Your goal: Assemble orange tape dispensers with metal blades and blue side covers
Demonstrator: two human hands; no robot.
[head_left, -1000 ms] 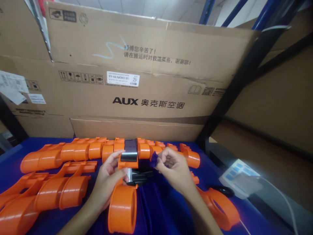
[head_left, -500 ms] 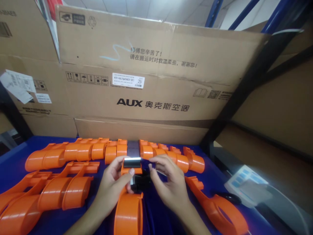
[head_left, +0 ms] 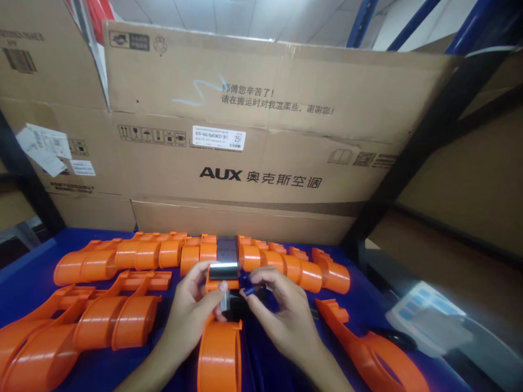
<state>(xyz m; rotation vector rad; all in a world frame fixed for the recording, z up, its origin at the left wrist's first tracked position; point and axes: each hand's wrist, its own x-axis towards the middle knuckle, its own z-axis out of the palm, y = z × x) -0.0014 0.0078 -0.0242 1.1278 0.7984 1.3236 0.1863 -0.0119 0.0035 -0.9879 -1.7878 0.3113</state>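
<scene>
In the head view, my left hand (head_left: 192,305) is wrapped round the head of an orange tape dispenser (head_left: 219,356), which has a serrated metal blade (head_left: 223,270) on top and black and metal parts below. Its round orange part hangs toward me. My right hand (head_left: 281,310) is just right of the dispenser head, with thumb and fingers pinched on a small dark blue piece (head_left: 247,284). That piece is close to the right side of the blade; whether it touches cannot be made out.
Several orange dispensers (head_left: 137,321) lie on the blue surface at left, more in a row behind my hands, one (head_left: 379,354) at right. A white device (head_left: 429,316) stands far right. A cardboard box (head_left: 261,147) walls off the back.
My right fingers have closed in toward the dispenser head, and the dark blue piece shows more clearly between them. The whole view has shifted slightly.
</scene>
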